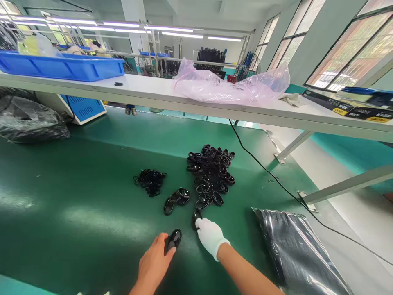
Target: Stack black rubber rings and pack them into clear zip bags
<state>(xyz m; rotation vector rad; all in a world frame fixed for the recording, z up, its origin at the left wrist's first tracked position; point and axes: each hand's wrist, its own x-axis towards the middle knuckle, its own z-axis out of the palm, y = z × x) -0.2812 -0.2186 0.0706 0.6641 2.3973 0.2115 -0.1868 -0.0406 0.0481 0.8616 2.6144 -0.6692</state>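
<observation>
My bare left hand grips a black oval plastic part between thumb and fingers, low over the green tabletop. To its right, my right hand in a white glove has its fingers closed on another dark oval part. Just beyond the hands lies a small group of black oval parts. A large heap of similar oval parts spreads behind my right hand. Farther left is a pile of thin black rings.
A clear bag of black items lies at the right. A black cable crosses the table there. Overhead runs a white shelf bearing a blue tray and pink plastic film. A dark plastic bag sits at the left.
</observation>
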